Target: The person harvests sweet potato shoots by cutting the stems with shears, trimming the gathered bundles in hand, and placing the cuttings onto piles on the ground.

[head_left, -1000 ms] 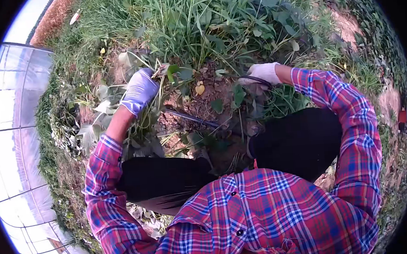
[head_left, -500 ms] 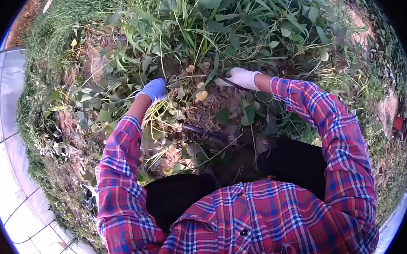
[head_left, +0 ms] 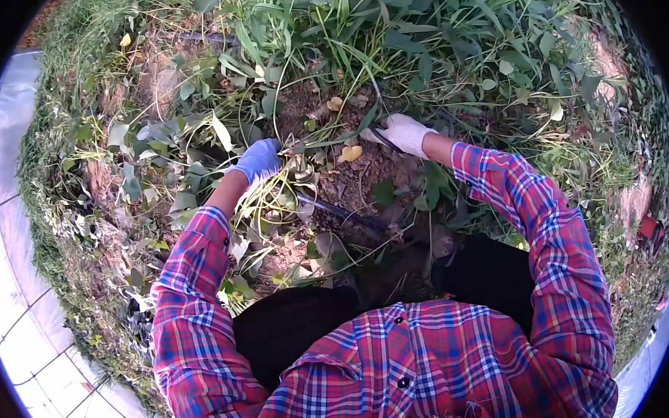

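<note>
My left hand (head_left: pixel 257 161), in a blue and white glove, is closed around leafy green vines. A bundle of pale yellow-green stems (head_left: pixel 261 202) hangs just below it. My right hand (head_left: pixel 403 134), in a whitish glove, is closed at the right of the bare soil patch. A narrow dark strip (head_left: pixel 385 140) shows along its fingers; what it is I cannot make out. A long green stem (head_left: pixel 330 141) stretches between the hands. Between them also lie yellow leaves (head_left: pixel 350 153) on brown soil (head_left: pixel 340 179).
A black tube (head_left: pixel 338 210) lies on the soil before my knees. Dense grass and broad leaves (head_left: pixel 392 29) grow ahead. Pale sheeting (head_left: pixel 24 266) with dark lines borders the left side. A small red object (head_left: pixel 647 226) lies far right.
The view has shifted slightly. The foliage ahead of my hands has moved, and a vine now arches up between them. Both hands stay closed, slightly lower in view.
</note>
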### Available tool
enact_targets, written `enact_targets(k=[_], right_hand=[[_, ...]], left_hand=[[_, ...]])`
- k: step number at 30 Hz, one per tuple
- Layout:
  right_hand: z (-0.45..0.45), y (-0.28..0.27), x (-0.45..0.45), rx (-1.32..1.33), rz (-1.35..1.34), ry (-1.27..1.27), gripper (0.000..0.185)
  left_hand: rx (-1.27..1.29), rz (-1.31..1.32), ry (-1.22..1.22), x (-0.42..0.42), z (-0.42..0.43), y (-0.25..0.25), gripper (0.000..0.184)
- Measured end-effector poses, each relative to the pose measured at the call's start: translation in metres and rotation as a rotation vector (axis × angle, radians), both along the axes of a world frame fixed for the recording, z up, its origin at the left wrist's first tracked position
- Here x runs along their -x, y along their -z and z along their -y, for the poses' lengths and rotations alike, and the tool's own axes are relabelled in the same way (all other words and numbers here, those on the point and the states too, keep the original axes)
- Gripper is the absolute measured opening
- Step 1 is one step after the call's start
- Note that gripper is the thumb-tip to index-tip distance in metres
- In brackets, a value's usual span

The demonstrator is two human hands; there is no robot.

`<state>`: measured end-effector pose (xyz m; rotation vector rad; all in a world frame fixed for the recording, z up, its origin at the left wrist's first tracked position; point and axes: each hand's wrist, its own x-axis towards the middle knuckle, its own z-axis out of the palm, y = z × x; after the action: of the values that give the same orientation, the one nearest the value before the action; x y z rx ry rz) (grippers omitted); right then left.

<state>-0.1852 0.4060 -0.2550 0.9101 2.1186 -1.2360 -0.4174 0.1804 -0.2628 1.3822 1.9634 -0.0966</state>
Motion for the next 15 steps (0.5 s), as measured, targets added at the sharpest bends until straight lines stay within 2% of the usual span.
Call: enact_targets(k=[6,10,13,14,15], right_hand=[[-0.002,0.031,0.003,0.031,-0.061,0.031,0.067],[0.001,0.022,-0.005,0.023,-0.098,-0.017,0.060],[0.011,0.000,-0.006,0.102,0.000,0.091,0.050],[0.012,0.000,-0.010,0.102,-0.001,0.094,0.050],[0.012,0.001,-0.014,0.086,-0.024,0.061,0.050]], left_hand=[[-0.028,-0.004,0.007,0.000,0.000,0.000,0.025],[-0.018,0.048,-0.046,-0.001,-0.001,-0.014,0.025],[-0.046,0.055,-0.064,0.004,-0.001,-0.004,0.025],[-0.132,0.043,-0.019,0.011,0.003,0.005,0.033],[-0.115,0.045,-0.053,0.016,0.007,0.014,0.034]])
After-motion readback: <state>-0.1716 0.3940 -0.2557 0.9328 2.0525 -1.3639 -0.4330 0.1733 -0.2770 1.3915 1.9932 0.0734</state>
